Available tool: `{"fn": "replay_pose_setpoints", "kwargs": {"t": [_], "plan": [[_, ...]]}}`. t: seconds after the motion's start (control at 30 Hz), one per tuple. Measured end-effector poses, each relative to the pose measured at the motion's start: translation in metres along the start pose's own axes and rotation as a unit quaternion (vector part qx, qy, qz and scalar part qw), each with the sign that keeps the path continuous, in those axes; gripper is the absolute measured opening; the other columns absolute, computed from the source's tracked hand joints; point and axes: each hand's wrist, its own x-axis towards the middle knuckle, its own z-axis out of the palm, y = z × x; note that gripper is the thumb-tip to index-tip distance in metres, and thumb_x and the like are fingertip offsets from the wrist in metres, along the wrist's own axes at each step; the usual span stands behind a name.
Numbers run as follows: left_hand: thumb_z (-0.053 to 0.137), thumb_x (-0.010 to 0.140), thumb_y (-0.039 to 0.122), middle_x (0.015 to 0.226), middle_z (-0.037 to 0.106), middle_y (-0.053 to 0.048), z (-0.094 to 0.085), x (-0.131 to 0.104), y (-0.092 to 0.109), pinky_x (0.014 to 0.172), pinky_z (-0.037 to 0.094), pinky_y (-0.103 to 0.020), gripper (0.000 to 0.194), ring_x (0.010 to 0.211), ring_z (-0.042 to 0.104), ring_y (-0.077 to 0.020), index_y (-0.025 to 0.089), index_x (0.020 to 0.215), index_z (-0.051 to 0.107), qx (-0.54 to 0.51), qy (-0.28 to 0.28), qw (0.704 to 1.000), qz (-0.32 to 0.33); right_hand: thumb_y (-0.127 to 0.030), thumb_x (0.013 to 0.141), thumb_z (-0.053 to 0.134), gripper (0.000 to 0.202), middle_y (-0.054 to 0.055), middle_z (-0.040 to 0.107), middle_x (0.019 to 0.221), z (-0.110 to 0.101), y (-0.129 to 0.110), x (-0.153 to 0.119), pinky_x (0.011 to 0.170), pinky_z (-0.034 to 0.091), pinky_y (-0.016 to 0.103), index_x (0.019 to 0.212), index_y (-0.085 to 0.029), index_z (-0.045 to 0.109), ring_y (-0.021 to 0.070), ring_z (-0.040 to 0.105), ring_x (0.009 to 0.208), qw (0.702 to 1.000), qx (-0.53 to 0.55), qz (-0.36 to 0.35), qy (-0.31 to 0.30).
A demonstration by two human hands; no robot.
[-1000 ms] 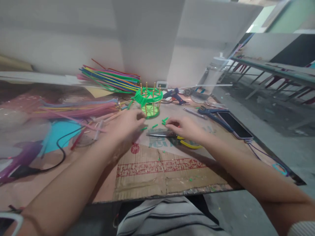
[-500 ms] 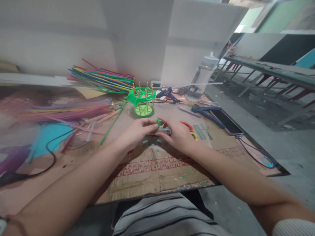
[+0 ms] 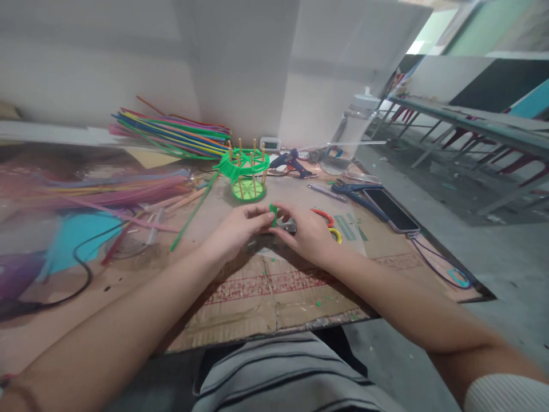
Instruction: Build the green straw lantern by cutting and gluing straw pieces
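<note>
Between my two hands is a small green piece (image 3: 273, 215), held upright above the table; its exact kind is too small to make out. My left hand (image 3: 242, 228) pinches it from the left with thumb and fingertips. From the other side, the fingers of my right hand (image 3: 306, 230) close on it too. Scissors with red and yellow handles (image 3: 322, 216) lie partly hidden beneath my right hand. Beyond the hands stands a round green frame (image 3: 249, 171) with upright wooden sticks, its upper ring wrapped in green strips on the left.
Colourful pipe cleaners (image 3: 171, 134) lie in a bundle at the back left. A glue gun (image 3: 291, 164), a pen (image 3: 326, 191), pliers (image 3: 355, 194), a phone (image 3: 391, 210) and a clear bottle (image 3: 349, 134) are toward the right. A black cord (image 3: 88, 269) curves at left.
The small green piece has turned between my fingers and now shows a narrower side. Both hands stay in almost the same place; the whole view has shifted slightly.
</note>
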Motion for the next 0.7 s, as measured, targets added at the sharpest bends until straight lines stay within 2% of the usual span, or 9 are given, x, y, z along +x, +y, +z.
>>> {"fn": "replay_pose_setpoints", "kwargs": {"t": [0.13, 0.27, 0.43, 0.57, 0.7], "plan": [[0.076, 0.07, 0.048, 0.069, 0.066, 0.0, -0.0075, 0.0003, 0.0044, 0.067, 0.044, -0.026, 0.033, 0.065, 0.058, -0.0134, 0.015, 0.075, 0.07, 0.107, -0.012, 0.994, 0.009, -0.043, 0.092, 0.063, 0.048, 0.007, 0.073, 0.1, -0.0029, 0.0035, 0.0006, 0.081, 0.053, 0.037, 0.134, -0.023, 0.054, 0.023, 0.069, 0.088, 1.0, 0.013, 0.005, 0.004], [0.072, 0.072, 0.048, 0.072, 0.069, -0.001, -0.011, 0.0007, 0.0056, 0.064, 0.042, -0.025, 0.032, 0.066, 0.058, -0.0147, 0.016, 0.077, 0.073, 0.169, -0.013, 0.986, 0.012, -0.041, 0.092, 0.064, 0.044, 0.006, 0.074, 0.1, -0.004, 0.0032, 0.0009, 0.082, 0.053, 0.036, 0.132, -0.024, 0.056, 0.0221, 0.069, 0.089, 1.0, 0.023, 0.01, -0.006], [0.071, 0.073, 0.047, 0.077, 0.071, -0.002, -0.0102, -0.0007, 0.0064, 0.064, 0.042, -0.025, 0.031, 0.068, 0.059, -0.0155, 0.017, 0.079, 0.075, 0.185, -0.018, 0.982, 0.018, -0.039, 0.093, 0.063, 0.041, 0.007, 0.074, 0.102, -0.0047, 0.0019, 0.0009, 0.083, 0.053, 0.036, 0.13, -0.022, 0.058, 0.0221, 0.07, 0.092, 0.999, 0.035, 0.004, -0.006], [0.071, 0.073, 0.046, 0.071, 0.068, -0.001, -0.0088, -0.0028, 0.009, 0.061, 0.041, -0.025, 0.029, 0.064, 0.057, -0.0145, 0.017, 0.076, 0.073, 0.192, -0.033, 0.98, 0.036, -0.042, 0.093, 0.062, 0.043, 0.007, 0.074, 0.103, -0.0057, 0.0019, 0.0009, 0.085, 0.053, 0.037, 0.131, -0.023, 0.057, 0.0232, 0.07, 0.094, 0.999, 0.043, 0.009, -0.019], [0.071, 0.074, 0.046, 0.067, 0.065, 0.001, -0.0088, -0.0031, 0.01, 0.059, 0.039, -0.024, 0.029, 0.061, 0.054, -0.0128, 0.017, 0.073, 0.071, 0.176, -0.035, 0.983, 0.04, -0.045, 0.088, 0.067, 0.051, 0.007, 0.074, 0.104, -0.0092, -0.0019, 0.0022, 0.083, 0.052, 0.035, 0.132, -0.021, 0.055, 0.023, 0.069, 0.094, 0.994, 0.103, 0.031, -0.018]]}}
